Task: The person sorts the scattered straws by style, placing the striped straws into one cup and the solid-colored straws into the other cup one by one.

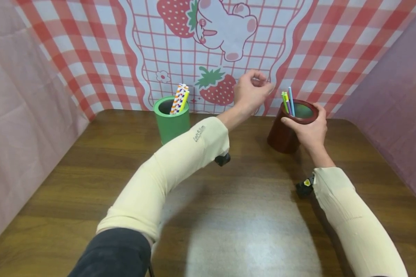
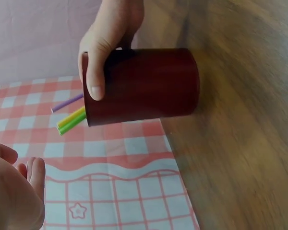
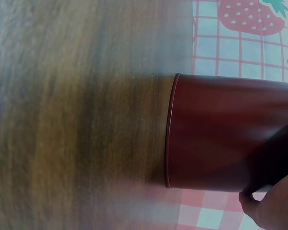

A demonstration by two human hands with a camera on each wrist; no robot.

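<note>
The right hand (image 1: 310, 129) grips the dark red cup (image 1: 287, 129) near its rim, thumb across the side facing the person and fingers curled round the far side; the left wrist view shows the thumb (image 2: 93, 76) pressed flat on the cup's wall just below the mouth. The cup stands on the tabletop (image 1: 228, 215) close to the far edge, toward the far right corner. The left hand (image 1: 251, 92) is raised above the tabletop just left of the cup and apart from it, its fingers loosely curled and holding nothing.

The cup is a plain cylinder, glossy and deep red-brown outside, with a thin lip at the base visible in the right wrist view (image 3: 221, 134); its inside looks greenish. A few thin straws (image 1: 288, 100) stand in it, leaning against the near-left part of the rim: yellow-green, purple and light blue.

Farther left along the far edge, well apart from the red cup, stands a green cup (image 1: 171, 121), also upright. It holds a bundle of straws (image 1: 179, 99), some patterned in orange, blue and white, one plain yellow-green, leaning to the right.

Behind both cups rises a red-and-white checked backdrop (image 1: 90, 50) printed with strawberries.
</note>
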